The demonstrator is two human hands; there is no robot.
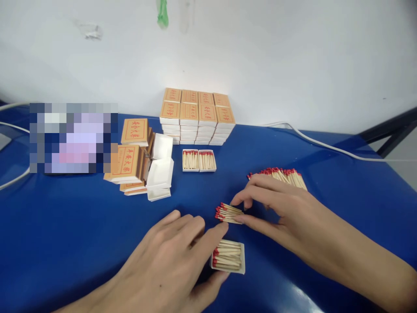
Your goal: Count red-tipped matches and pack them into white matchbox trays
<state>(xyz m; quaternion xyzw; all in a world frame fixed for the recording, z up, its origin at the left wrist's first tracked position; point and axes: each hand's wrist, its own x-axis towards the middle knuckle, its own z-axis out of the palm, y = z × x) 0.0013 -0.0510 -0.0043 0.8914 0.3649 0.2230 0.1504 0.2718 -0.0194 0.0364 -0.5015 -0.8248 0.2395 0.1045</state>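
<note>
My left hand [182, 256] grips a small white matchbox tray [243, 261] by its left end, thumb below and index finger above. Matches with red heads [228, 254] lie in the tray, heads to the left. Just above it, my right hand [276, 208] has thumb and index finger around a small bunch of matches [226, 213] on the blue table [97, 230]. My left index fingertip is beside the red heads of that bunch. A larger pile of loose matches [283, 176] sits behind my right hand, which partly hides it.
Two filled trays [199, 160] stand mid-table before stacked orange matchboxes [197, 111] at the wall. Left of them are empty white trays [160, 173] and orange box covers [127, 163]. A blurred-out object [74, 139] is at far left; a white cable [322, 142] runs behind at right.
</note>
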